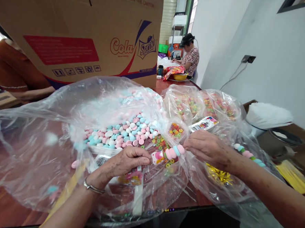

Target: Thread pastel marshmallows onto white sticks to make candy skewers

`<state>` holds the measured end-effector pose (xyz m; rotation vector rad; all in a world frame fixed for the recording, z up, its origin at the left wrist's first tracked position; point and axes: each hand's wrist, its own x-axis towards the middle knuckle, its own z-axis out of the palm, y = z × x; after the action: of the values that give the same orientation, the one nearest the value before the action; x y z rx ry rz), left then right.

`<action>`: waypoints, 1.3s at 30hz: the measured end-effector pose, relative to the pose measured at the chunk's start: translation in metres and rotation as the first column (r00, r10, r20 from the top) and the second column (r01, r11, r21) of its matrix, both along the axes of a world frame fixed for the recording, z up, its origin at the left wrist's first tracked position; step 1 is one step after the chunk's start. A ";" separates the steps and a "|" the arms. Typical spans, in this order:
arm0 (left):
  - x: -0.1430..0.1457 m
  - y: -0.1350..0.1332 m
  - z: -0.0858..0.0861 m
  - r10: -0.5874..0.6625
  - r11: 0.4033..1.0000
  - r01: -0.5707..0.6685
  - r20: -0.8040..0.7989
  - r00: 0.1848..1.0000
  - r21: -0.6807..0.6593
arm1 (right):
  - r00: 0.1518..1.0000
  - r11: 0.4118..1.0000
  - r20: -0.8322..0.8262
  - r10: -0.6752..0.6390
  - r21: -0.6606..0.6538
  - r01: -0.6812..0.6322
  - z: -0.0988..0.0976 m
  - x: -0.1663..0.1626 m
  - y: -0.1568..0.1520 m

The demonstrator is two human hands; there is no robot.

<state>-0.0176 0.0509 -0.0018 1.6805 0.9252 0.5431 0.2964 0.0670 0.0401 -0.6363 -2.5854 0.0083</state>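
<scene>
A candy skewer (174, 151) with pink and light blue pieces spans the gap between my hands. At its left end is a small printed label (157, 157), and my left hand (129, 161) pinches there with thumb and fingertips together. My right hand (207, 147) has its fingers closed at the other end, by the last pink piece; the exact grip is partly hidden. Beneath lie colourful ring candies (159, 142) in clear plastic. A large clear bag (97, 93) holds pink, white and blue candies (126, 134). Printed packets (130, 177) lie under my left hand.
A big carton (77, 23) stands behind the bag. Bags of ring candies (210, 105) sit at the back right. Near my right forearm are gold twist ties (219, 175) and another candy string (248, 154). A person (190, 58) sits farther back; another person's arm (35, 93) shows at left.
</scene>
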 end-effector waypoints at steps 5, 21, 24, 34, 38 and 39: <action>0.002 0.003 0.005 -0.033 0.999 0.032 -0.086 0.996 -0.015 | 1.000 1.000 0.001 0.003 0.019 -0.003 -0.001 -0.009 0.001; -0.002 0.011 0.015 -0.037 0.995 0.053 -0.166 0.985 0.090 | 0.999 0.999 0.024 0.036 0.001 -0.036 0.002 -0.013 0.006; -0.005 0.013 0.016 -0.028 0.994 0.047 -0.187 0.982 0.099 | 0.997 0.997 0.024 0.070 -0.027 -0.070 0.005 -0.012 0.005; -0.006 0.012 0.021 -0.093 0.985 0.126 -0.258 0.962 0.114 | 1.000 0.999 0.026 0.014 0.029 -0.015 0.005 -0.013 0.001; 0.007 0.003 0.033 -0.191 0.976 0.212 -0.289 0.938 0.043 | 1.000 0.996 -0.004 0.025 0.080 -0.024 0.002 -0.018 -0.002; 0.010 0.000 0.035 -0.209 0.974 0.224 -0.280 0.937 0.022 | 0.999 0.997 -0.009 0.037 0.073 -0.037 0.002 -0.019 -0.002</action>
<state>-0.0074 0.0510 0.0331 1.9113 0.9124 0.1883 0.2774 0.0645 0.0418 -0.5604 -2.5750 -0.0697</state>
